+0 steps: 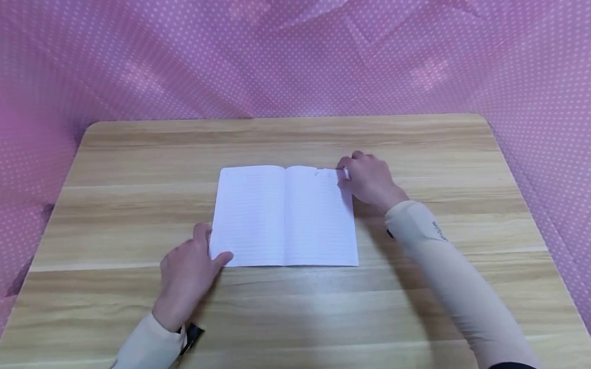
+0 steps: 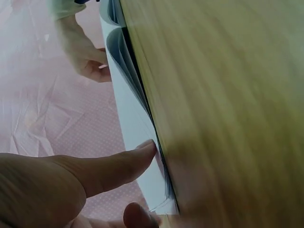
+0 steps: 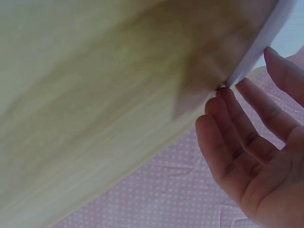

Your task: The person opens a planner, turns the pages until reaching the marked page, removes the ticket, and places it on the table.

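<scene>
An open notebook (image 1: 251, 215) with ruled white pages lies on the wooden table, its spine fold running down the middle. My left hand (image 1: 189, 270) holds its lower left corner, the thumb laid over the page and the fingers at the left edge. In the left wrist view, that thumb (image 2: 118, 166) presses on the page close to the lower edge, where the layered leaves (image 2: 126, 61) bow up near the fold. At the upper right corner, my right hand (image 1: 371, 180) grips the notebook's edge between thumb and fingers. Small marks show at the top of the right page.
The light wood table (image 1: 304, 319) has rounded far corners. Pink cloth with white dots (image 1: 287, 49) hangs behind it and along both sides. A small black object (image 1: 193, 334) sits at my left sleeve cuff.
</scene>
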The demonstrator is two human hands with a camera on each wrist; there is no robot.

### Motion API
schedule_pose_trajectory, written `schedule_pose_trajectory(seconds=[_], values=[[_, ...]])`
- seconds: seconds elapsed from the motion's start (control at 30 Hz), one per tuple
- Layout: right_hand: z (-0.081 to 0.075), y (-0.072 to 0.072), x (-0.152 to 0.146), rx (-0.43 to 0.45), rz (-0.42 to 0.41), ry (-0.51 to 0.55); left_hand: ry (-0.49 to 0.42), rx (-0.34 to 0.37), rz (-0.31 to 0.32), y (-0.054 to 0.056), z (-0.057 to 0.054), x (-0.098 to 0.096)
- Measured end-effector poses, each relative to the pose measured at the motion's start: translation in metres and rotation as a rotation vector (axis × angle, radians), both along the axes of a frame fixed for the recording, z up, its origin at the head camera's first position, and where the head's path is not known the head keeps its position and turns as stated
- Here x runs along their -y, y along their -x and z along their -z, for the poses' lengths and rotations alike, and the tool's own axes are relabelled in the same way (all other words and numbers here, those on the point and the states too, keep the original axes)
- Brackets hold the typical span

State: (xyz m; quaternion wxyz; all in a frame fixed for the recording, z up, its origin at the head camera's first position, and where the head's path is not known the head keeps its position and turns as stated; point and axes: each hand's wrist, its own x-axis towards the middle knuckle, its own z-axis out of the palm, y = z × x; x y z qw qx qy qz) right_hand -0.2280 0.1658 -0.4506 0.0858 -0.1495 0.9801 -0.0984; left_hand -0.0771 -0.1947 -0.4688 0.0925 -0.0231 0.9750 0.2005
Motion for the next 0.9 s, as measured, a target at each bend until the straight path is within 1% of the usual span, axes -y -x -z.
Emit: schedule_pose_trajectory(seconds=[0.13, 0.2, 0.33, 0.4, 0.43, 0.5, 0.63, 0.73, 0.8, 0.9], values=[[0.004, 0.0, -0.003, -0.053, -0.009, 0.033, 0.014, -0.044, 0.058, 0.0, 0.0, -0.001], [0.006, -0.001, -0.004, -0.093, -0.017, 0.049, 0.019, -0.044, 0.084, 0.0, 0.0, -0.001], [0.008, -0.001, -0.005, -0.163, -0.032, 0.064, 0.018, -0.021, 0.089, 0.0, 0.0, -0.002], [0.009, -0.001, -0.006, -0.169, -0.027, 0.087, 0.025, -0.017, 0.091, 0.0, 0.0, -0.003], [0.009, -0.001, -0.006, -0.16, -0.02, 0.115, 0.03, -0.016, 0.091, 0.0, 0.0, -0.003], [0.009, 0.0, -0.006, -0.109, 0.011, 0.209, 0.033, -0.016, 0.089, 0.0, 0.0, -0.003], [0.006, 0.0, -0.006, 0.063, 0.121, 0.5, 0.023, -0.017, 0.085, 0.0, 0.001, -0.003], [0.0, 0.002, -0.005, 0.189, 0.194, 0.684, 0.015, -0.013, 0.082, -0.001, 0.001, -0.003], [-0.005, 0.004, -0.002, 0.257, 0.212, 0.794, 0.015, -0.01, 0.08, 0.0, 0.0, -0.003], [-0.008, 0.006, 0.005, 0.347, 0.238, 0.99, 0.007, -0.008, 0.08, 0.001, 0.0, -0.003]])
